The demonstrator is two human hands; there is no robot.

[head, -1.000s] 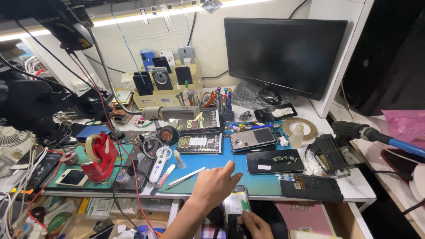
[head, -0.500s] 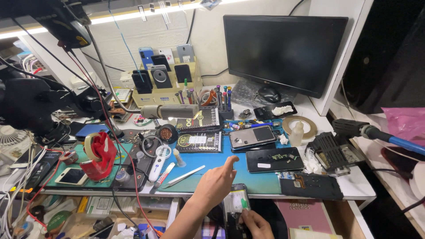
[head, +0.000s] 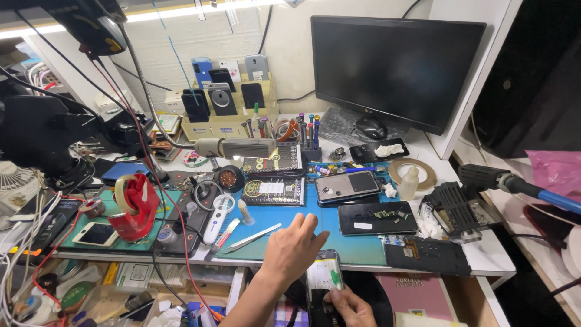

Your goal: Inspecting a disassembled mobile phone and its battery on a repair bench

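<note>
My left hand (head: 293, 251) hovers over the front edge of the blue work mat (head: 357, 248), fingers spread and holding nothing. It is just right of a flat metal pry tool (head: 254, 236) and a white pen-like tool (head: 225, 235). My right hand (head: 348, 306) is at the bottom edge of the view, below the desk edge. It grips an opened phone (head: 324, 278) whose inner side, with a green tab, faces up. My left hand's heel lies close beside that phone's upper left corner; I cannot tell if they touch.
On the mat lie a grey phone (head: 347, 184), a black opened phone (head: 376, 218) and a black phone frame (head: 426, 254). A red tape dispenser (head: 136, 209) stands at the left, a wooden phone rack (head: 227, 100) and a monitor (head: 393, 63) behind, and a handheld heat tool (head: 514, 181) at the right.
Almost nothing: my left hand stays over the mat's front edge with its fingers a little more spread, and my right hand keeps hold of the opened phone.
</note>
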